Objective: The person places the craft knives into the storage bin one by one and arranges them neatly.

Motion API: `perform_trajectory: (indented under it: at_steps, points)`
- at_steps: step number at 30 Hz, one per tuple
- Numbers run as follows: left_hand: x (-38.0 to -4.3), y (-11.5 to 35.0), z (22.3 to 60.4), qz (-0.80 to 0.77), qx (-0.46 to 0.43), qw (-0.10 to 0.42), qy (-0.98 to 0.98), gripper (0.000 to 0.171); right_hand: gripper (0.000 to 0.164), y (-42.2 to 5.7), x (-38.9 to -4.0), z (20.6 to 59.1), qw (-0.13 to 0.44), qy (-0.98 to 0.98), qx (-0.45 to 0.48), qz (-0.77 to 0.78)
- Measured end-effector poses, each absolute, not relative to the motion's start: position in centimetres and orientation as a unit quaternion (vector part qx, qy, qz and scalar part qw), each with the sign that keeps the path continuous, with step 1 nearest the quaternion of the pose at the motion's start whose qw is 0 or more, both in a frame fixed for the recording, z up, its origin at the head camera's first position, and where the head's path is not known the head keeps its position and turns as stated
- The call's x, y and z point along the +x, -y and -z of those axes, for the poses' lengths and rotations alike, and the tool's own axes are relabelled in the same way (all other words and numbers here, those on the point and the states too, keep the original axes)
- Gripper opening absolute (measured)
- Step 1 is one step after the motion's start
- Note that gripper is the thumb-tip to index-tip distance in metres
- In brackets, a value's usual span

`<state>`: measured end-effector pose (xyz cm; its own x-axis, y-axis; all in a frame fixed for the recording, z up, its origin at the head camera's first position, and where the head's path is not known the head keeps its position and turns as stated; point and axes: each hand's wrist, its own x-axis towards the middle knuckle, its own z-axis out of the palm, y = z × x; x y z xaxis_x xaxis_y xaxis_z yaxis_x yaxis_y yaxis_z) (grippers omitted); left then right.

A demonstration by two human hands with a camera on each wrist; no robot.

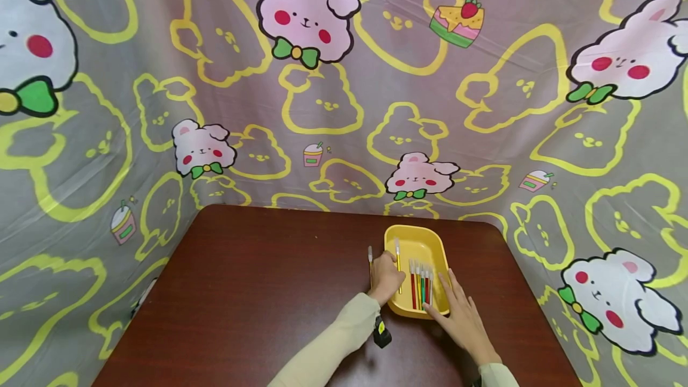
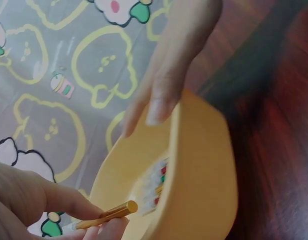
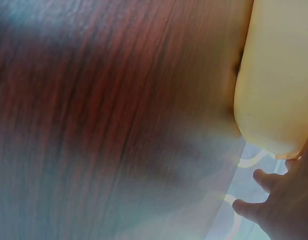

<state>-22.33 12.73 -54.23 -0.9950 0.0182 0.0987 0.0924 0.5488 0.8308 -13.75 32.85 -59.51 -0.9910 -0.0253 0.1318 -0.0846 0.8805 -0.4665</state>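
My left hand (image 1: pixel 388 278) pinches a gold craft knife (image 2: pixel 108 215) between thumb and fingers, over the left side of a yellow tray (image 1: pixel 392 309). Its pale capped tip points away from me; the gold butt end sticks out past my fingertips. In the tray's near half, several craft knives (image 1: pixel 421 288) with red, gold and green barrels lie side by side, pale tips pointing away. Another slim craft knife (image 1: pixel 369 255) lies left of the tray, partly behind my left hand. My right hand (image 1: pixel 461 315) rests on the tray's near right corner, fingers straight and spread, thumb over the rim.
The dark red-brown wooden table (image 1: pixel 258 291) extends left of the tray. A patterned curtain (image 1: pixel 333 94) with cartoon rabbits surrounds the table's back and sides. A small black device (image 1: pixel 381 333) is strapped at my left wrist.
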Motion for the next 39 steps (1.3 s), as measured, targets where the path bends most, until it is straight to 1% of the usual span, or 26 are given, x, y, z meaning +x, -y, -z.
perform_trajectory:
  at_steps: [2, 3, 6, 11, 16, 19, 23, 25, 27, 30, 35, 37, 39]
  points:
    - [-21.7, -13.1, 53.8, 0.474, -0.028, 0.036, 0.880, 0.025, 0.089, -32.9, -13.8, 59.6, 0.062, 0.968, 0.029, -0.242]
    - [-21.8, -13.5, 54.6, 0.470, -0.033, 0.054, 0.881, 0.025, 0.089, -32.9, -13.8, 59.7, 0.061, 0.968, 0.029, -0.242]
    - [-21.6, -14.1, 54.8, 0.467, -0.036, 0.060, 0.882, 0.025, 0.089, -33.0, -13.7, 59.8, 0.065, 0.968, 0.029, -0.242]
    - [-20.9, -14.5, 53.4, 0.484, -0.026, 0.016, 0.875, 0.024, 0.089, -33.1, -13.7, 59.9, 0.064, 0.969, 0.027, -0.238]
    - [-22.0, -16.1, 56.2, 0.469, -0.036, 0.030, 0.882, 0.029, 0.089, -33.3, -13.7, 59.9, 0.065, 0.970, 0.024, -0.233]
    - [-22.7, -17.2, 58.0, 0.450, -0.031, 0.034, 0.892, 0.029, 0.089, -33.3, -13.7, 59.8, 0.067, 0.969, 0.026, -0.234]
    - [-22.2, -17.8, 57.5, 0.447, -0.022, 0.028, 0.894, 0.028, 0.089, -33.2, -13.6, 59.7, 0.070, 0.968, 0.028, -0.241]
    - [-21.6, -17.8, 56.7, 0.453, -0.013, 0.019, 0.891, 0.028, 0.089, -33.2, -13.6, 59.6, 0.071, 0.967, 0.028, -0.244]
    - [-20.8, -17.6, 55.3, 0.463, -0.006, -0.001, 0.886, 0.028, 0.089, -33.2, -13.5, 59.5, 0.070, 0.967, 0.028, -0.244]
    - [-20.5, -17.7, 54.8, 0.467, 0.005, -0.025, 0.884, 0.029, 0.088, -33.2, -13.5, 59.3, 0.076, 0.967, 0.029, -0.242]
    - [-21.1, -18.4, 55.6, 0.449, 0.032, -0.047, 0.892, 0.027, 0.087, -33.1, -13.4, 59.2, 0.083, 0.966, 0.035, -0.244]
    - [-21.4, -18.6, 56.1, 0.432, 0.043, -0.048, 0.900, 0.026, 0.087, -33.0, -13.4, 59.2, 0.081, 0.965, 0.036, -0.245]
    - [-21.5, -18.7, 56.4, 0.415, 0.046, -0.054, 0.907, 0.028, 0.088, -33.0, -13.4, 59.3, 0.081, 0.966, 0.035, -0.244]
